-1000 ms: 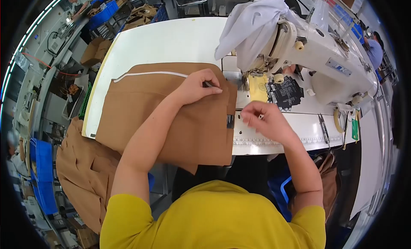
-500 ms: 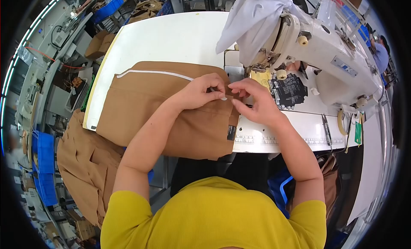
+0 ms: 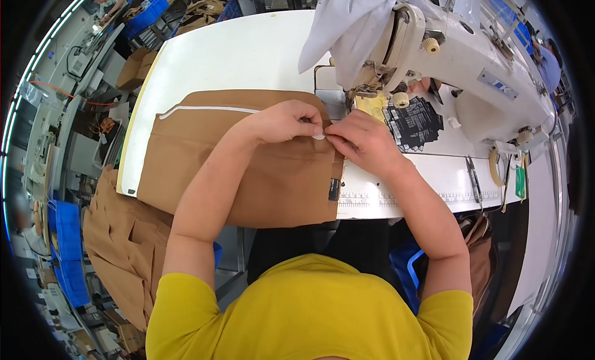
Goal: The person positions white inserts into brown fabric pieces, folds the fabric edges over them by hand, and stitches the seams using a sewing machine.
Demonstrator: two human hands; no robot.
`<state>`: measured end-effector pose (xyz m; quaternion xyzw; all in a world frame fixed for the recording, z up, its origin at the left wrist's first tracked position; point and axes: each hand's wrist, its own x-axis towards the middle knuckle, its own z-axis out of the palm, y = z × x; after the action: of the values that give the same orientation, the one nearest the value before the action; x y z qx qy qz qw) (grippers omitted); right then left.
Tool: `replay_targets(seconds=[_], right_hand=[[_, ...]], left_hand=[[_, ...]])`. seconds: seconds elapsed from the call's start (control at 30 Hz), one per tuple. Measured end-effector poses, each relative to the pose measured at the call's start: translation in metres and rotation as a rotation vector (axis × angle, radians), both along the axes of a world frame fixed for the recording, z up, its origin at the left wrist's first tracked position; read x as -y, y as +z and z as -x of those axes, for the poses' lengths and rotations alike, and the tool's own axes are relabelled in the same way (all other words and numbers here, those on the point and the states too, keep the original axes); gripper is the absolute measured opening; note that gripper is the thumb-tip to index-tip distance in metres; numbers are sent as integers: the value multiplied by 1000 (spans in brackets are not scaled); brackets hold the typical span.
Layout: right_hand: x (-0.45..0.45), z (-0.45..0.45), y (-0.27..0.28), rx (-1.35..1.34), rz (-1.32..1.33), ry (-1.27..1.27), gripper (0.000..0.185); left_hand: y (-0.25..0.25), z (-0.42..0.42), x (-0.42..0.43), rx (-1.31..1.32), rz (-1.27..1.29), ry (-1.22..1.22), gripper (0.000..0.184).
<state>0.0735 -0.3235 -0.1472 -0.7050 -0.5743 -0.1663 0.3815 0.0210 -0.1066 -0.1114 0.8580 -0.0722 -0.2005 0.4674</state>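
Left hand (image 3: 291,121): thumb and index finger pinch white tape (image 3: 207,108) near its right end, centre of frame. Right hand (image 3: 367,140): fingertips meet that end; whether they grip tape or brown fabric panel (image 3: 266,186) cannot be told. The panel lies left of centre on the table (image 3: 235,50). Progress: tape is laid along the panel's upper edge; its right end appears unfinished. Sewing machine (image 3: 458,65): upper right.

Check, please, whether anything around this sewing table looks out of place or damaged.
One thing stands out: the pale cloth draped over the head of the sewing machine, hanging loose, where it might catch. The black labels lie in an uneven pile. No damage shows on the brown fabric.
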Motion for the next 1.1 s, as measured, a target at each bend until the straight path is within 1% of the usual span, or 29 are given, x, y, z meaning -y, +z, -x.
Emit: replay_targets(seconds=[0.03, 0.1, 0.13, 0.2, 0.23, 0.3, 0.33, 0.4, 0.43, 0.5, 0.53, 0.6, 0.63, 0.7, 0.73, 0.8, 0.83, 0.9, 0.93, 1.0, 1.03, 1.1], right_hand=[[0, 0, 1, -5, -1, -4, 19], [0, 2, 4, 148, 29, -42, 18], [0, 1, 4, 145, 28, -46, 18], [-2, 0, 4, 258, 46, -59, 14], [-2, 1, 3, 256, 48, -59, 14], [-3, 5, 2, 143, 92, -120, 9], [-3, 7, 0, 143, 94, -118, 9], [-4, 11, -4, -199, 78, -207, 7], [-5, 11, -4, -198, 78, -206, 7], [-4, 10, -3, -612, 126, -186, 5], [-2, 9, -1, -611, 131, -185, 5], [1, 8, 4, -251, 197, -242, 6], [2, 7, 4, -251, 200, -235, 6], [3, 2, 5, -93, 183, -113, 7], [3, 1, 5, -92, 182, -111, 7], [3, 1, 6, 38, 160, -86, 8], [2, 2, 5, 37, 159, -88, 8], [-1, 7, 3, -24, 163, -175, 6], [-1, 11, 4, -24, 161, -178, 6], [0, 16, 6, -276, 185, -254, 5], [-1, 17, 6, -276, 188, -253, 5], [-3, 18, 4, -540, 121, -234, 3]], left_hand=[[-1, 0, 0, -5, -1, -4, 16], [-2, -1, 1, 0, 9, 30, 14], [-2, 0, 2, -3, 8, 26, 14], [-1, 2, 4, 21, 31, 33, 17], [-5, 2, 5, 19, 33, 32, 17], [-19, 1, 9, 74, 103, 76, 18], [-24, 2, 11, 74, 105, 78, 18], [-30, 5, 15, 370, -49, 80, 18], [-30, 8, 18, 371, -49, 81, 18], [-32, 12, 22, 518, -120, 140, 20], [-32, 13, 23, 518, -116, 145, 20], [-31, 14, 22, 466, -55, 146, 18], [-30, 13, 21, 465, -54, 153, 18], [-27, 7, 17, 323, 8, 106, 18], [-25, 6, 16, 323, 6, 107, 18], [-23, 5, 17, 249, 26, 103, 19], [-24, 6, 18, 248, 26, 102, 19], [-31, 8, 20, 325, 30, 152, 17], [-35, 10, 22, 325, 29, 148, 17], [-39, 15, 27, 708, -67, 98, 16], [-39, 17, 28, 708, -65, 100, 16], [-36, 19, 29, 834, -169, 90, 16]])
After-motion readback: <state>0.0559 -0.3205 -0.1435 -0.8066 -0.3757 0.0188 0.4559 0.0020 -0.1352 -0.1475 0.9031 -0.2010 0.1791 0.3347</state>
